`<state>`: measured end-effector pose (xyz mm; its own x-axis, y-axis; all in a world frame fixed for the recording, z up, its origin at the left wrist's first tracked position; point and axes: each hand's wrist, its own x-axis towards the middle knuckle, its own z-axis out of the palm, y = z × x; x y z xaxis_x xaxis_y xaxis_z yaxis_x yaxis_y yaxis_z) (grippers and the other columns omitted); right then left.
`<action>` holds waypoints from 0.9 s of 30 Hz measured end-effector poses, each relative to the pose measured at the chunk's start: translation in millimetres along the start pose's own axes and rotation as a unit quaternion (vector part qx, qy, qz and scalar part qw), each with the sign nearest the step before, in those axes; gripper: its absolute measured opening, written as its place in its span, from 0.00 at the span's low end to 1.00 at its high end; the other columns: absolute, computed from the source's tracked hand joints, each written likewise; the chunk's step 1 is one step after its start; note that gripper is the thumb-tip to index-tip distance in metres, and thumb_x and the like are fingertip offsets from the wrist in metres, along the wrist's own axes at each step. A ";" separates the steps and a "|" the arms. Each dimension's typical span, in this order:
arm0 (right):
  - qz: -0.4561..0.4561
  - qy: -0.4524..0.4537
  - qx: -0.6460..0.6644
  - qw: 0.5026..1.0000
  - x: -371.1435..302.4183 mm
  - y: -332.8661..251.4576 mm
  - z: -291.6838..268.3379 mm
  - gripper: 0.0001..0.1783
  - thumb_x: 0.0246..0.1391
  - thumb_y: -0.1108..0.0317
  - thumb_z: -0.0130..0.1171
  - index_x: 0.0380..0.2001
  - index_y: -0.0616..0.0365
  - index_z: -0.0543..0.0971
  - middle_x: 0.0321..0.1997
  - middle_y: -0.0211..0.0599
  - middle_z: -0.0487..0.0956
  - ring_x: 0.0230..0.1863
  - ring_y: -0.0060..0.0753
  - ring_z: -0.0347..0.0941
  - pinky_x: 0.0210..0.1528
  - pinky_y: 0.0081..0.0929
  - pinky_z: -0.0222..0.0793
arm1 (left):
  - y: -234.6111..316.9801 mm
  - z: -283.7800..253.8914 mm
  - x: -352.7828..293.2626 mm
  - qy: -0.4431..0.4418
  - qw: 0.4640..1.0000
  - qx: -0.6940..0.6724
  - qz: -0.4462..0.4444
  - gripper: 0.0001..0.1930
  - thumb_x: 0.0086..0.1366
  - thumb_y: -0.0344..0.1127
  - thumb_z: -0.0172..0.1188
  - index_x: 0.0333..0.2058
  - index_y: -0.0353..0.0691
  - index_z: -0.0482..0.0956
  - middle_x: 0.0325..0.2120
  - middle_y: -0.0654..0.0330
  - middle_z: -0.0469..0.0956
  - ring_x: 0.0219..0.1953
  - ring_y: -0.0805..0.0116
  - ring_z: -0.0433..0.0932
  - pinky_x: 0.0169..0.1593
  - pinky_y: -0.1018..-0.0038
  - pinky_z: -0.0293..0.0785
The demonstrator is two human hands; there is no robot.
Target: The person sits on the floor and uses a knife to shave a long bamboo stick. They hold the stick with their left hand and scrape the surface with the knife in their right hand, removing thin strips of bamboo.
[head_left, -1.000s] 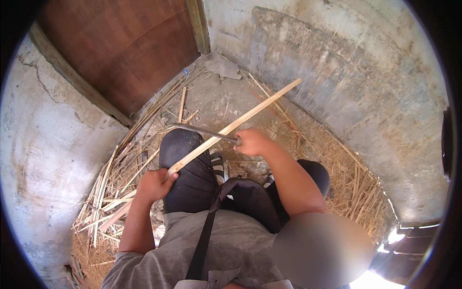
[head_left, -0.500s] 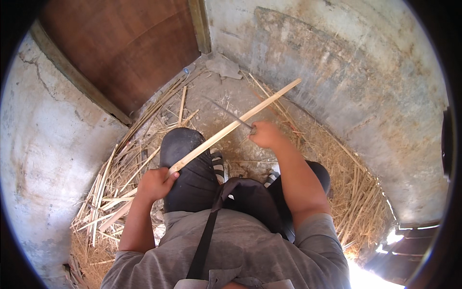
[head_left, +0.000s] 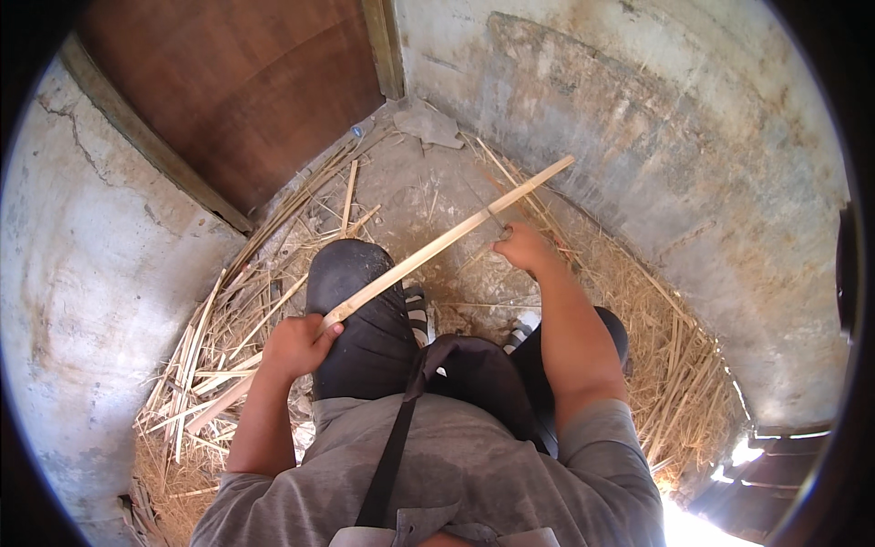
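A long, pale bamboo strip (head_left: 437, 244) slants from my left side up to the far right, passing over my left knee. My left hand (head_left: 297, 346) is closed around it close to that knee, and a further length runs back beneath my forearm. My right hand (head_left: 530, 250) is closed on the handle of a thin-bladed knife (head_left: 495, 218). The blade crosses the strip toward its far end and looks smeared by motion; whether its edge touches the strip I cannot tell.
Split strips (head_left: 214, 360) lie heaped at my left along the wall. Fine shavings (head_left: 656, 351) and more strips cover the floor at my right. A brown door (head_left: 237, 91) stands at the far left, and a stained wall (head_left: 638, 118) rises beyond the strip. A flat stone (head_left: 430, 126) lies by the corner.
My right hand has moved to the right with the knife, along the strip toward its far end. My left hand keeps its grip in nearly the same place.
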<state>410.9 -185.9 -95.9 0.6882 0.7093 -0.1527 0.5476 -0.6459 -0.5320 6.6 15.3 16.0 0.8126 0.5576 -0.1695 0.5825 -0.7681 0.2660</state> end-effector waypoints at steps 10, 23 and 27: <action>-0.194 -0.117 -0.053 0.973 -36.2 -84.5 6.9 0.26 0.49 0.51 0.69 0.47 0.56 0.83 0.42 0.54 0.83 0.48 0.58 0.79 0.52 0.48 0.75 | -5.6 2.7 -0.3 0.004 1.000 -0.014 -0.002 0.28 0.67 0.59 0.59 0.25 0.35 0.77 0.23 0.41 0.79 0.32 0.35 0.80 0.38 0.48 0.74; -0.019 -0.008 -0.013 1.000 -9.7 -21.0 -4.5 0.32 0.50 0.50 0.70 0.52 0.61 0.81 0.53 0.58 0.80 0.55 0.59 0.76 0.57 0.46 0.72 | -2.5 3.5 0.3 0.014 1.000 -0.001 0.001 0.28 0.67 0.58 0.60 0.25 0.35 0.77 0.23 0.40 0.79 0.32 0.36 0.80 0.38 0.49 0.75; -0.103 -0.025 -0.046 0.993 -22.1 -48.0 -9.5 0.26 0.49 0.52 0.69 0.46 0.58 0.82 0.45 0.51 0.83 0.50 0.57 0.79 0.53 0.47 0.74 | -3.5 5.5 -0.4 0.021 1.000 -0.012 0.006 0.28 0.67 0.58 0.60 0.25 0.35 0.77 0.23 0.40 0.79 0.32 0.36 0.80 0.38 0.49 0.75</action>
<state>374.0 -173.2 -59.0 0.5341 0.8404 -0.0920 0.7162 -0.5076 -0.4790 4.3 16.1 9.9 0.8173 0.5621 -0.1268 0.5725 -0.7670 0.2897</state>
